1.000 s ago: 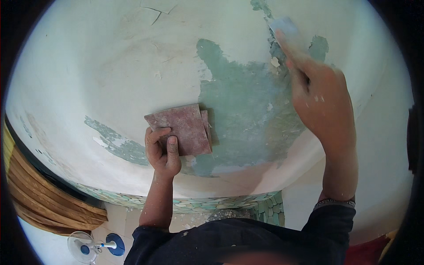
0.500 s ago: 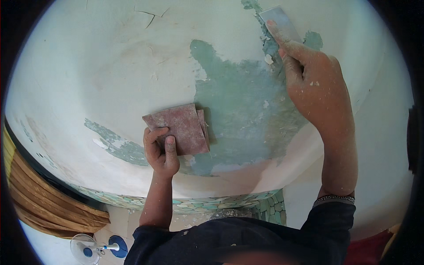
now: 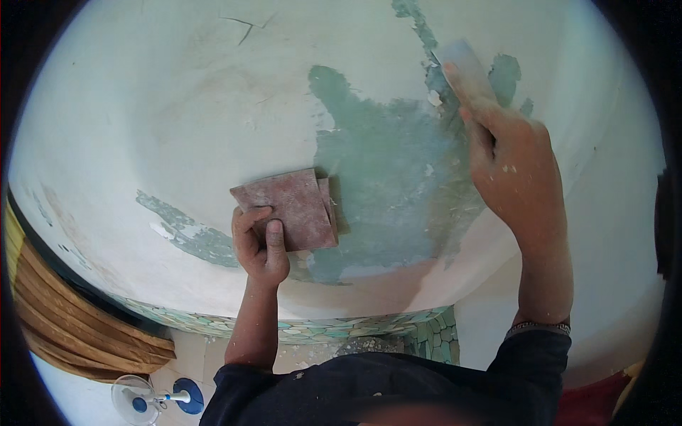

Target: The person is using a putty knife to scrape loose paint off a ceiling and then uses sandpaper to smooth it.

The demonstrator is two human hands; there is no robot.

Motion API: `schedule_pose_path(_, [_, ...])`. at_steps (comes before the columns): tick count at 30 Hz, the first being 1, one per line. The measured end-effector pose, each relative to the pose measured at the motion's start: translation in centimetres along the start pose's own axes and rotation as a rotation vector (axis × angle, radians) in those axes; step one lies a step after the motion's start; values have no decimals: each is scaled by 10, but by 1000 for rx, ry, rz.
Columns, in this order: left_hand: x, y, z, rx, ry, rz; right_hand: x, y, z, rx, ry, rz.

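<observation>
Holding one folded brown sandpaper sheet (image 3: 295,206), pinched between thumb and curled fingers of one left hand (image 3: 260,248), over the left edge of one large green wall patch (image 3: 387,184), and one pale scraper (image 3: 465,58), gripped in one right hand (image 3: 517,160) with forefinger stretched along it, at that patch's upper right

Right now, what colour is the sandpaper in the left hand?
The sandpaper in the left hand is dusty reddish-brown, best seen in the head view.

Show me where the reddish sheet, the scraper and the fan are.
Reddish sheet (image 3: 297,211): head view, middle of its front face.
Scraper (image 3: 469,62): head view, blurred flat blade.
Fan (image 3: 173,397): head view, white pole.
</observation>
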State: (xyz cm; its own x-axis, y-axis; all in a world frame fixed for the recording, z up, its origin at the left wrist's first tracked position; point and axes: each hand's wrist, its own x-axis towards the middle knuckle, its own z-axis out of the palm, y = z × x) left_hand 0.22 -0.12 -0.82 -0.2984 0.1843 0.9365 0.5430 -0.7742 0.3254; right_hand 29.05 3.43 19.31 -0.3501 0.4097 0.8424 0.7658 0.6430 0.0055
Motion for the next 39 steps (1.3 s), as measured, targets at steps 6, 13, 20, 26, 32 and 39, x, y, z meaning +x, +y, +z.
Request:
schedule_pose_path(6, [0, 1, 2, -17, 7, -2, 20, -8, 3, 1, 60, -87])
schedule_pose_path(13, [-3, -1, -4, 60, 5, -11, -12, 17, 8, -38, 12, -98])
schedule_pose_path(20, [0, -2, 5, -8, 24, 4, 7, 6, 12, 5, 71, -148])
schedule_pose_path(26, [-3, 1, -1, 11, 9, -22, -9, 3, 4, 7, 3, -85])
schedule_pose_path(32, [-4, -2, 2, -22, 5, -9, -12, -10, 5, 42, -27, -11])
schedule_pose_path(39, [-4, -4, 1, 9, 14, 13, -16, -9, 6, 60, -61, 48])
